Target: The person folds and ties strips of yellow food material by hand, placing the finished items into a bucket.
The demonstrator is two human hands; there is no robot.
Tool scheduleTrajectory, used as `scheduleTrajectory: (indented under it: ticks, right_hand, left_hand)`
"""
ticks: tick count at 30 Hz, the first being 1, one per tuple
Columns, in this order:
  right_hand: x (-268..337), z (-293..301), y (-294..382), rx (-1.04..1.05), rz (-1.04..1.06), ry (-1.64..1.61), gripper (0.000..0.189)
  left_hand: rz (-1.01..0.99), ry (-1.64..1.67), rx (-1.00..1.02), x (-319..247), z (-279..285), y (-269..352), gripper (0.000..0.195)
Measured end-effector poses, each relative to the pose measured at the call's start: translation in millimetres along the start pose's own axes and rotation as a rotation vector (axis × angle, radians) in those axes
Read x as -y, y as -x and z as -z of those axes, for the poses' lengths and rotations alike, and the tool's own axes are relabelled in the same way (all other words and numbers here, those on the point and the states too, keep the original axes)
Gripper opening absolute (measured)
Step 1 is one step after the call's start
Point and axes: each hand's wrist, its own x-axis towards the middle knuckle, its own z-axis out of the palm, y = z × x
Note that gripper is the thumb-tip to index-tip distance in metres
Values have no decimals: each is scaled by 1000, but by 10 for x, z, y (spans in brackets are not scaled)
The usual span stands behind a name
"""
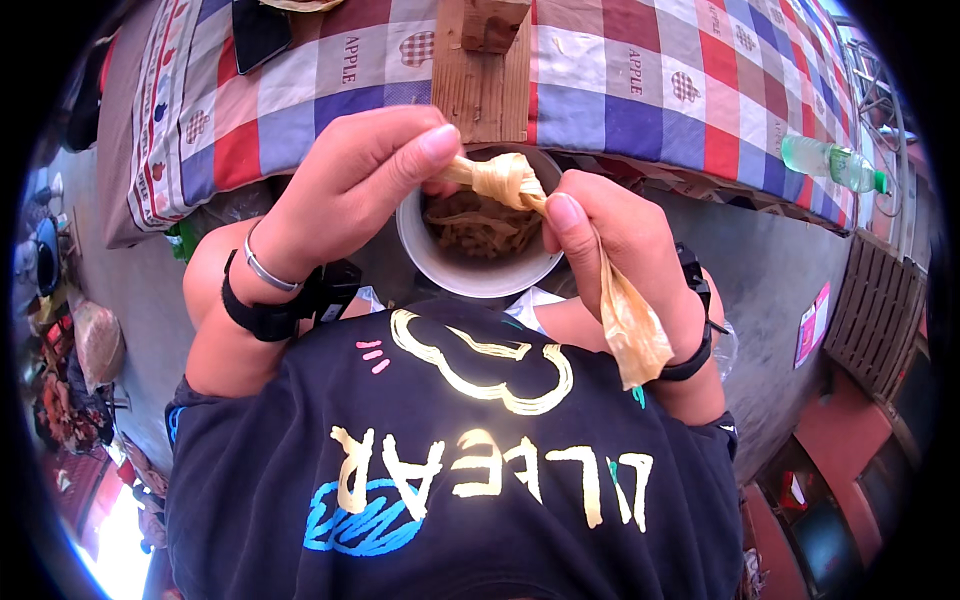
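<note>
A yellowish strip of dried leaf or husk (507,178), knotted or wrapped at its middle, stretches between my two hands. My left hand (367,176) pinches one end between thumb and fingers. Pinched in my right hand (611,232) is the other end, whose loose tail hangs down over my right forearm side. Both hands are above a white bucket (480,283), which stands between my legs. Inside the bucket lie more brownish strips (480,225), partly hidden by the knot and hands.
A checked tablecloth (322,75) covers the table ahead. A wooden board (480,105) with a wooden block (493,26) reaches its front edge. A dark phone-like slab (260,34) lies at left, a green-capped plastic bottle (836,163) at right. A slatted wooden piece (874,315) is at far right.
</note>
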Motion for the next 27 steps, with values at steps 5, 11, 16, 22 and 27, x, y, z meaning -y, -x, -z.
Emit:
scheduleTrajectory:
  ticks: [5, 11, 16, 22, 27]
  right_hand:
    - [17, -66, -27, -36, -12, -35, 22]
    - [0, -119, -63, 7, 32, 12, 21]
    - [59, -129, -73, 43, -44, -94, 18]
    - [116, -88, -109, 100, -152, -238, 25]
    - [140, 8, -100, 184, -182, -318, 25]
  left_hand:
    - [-355, -473, 18, -160, -58, -83, 41]
    - [-48, -165, 28, -274, -202, -61, 27]
    - [-113, -292, 16, -330, -188, -17, 30]
    - [-325, -482, -90, -170, -231, -34, 31]
    - [-142, 4, 158, -287, -105, -31, 15]
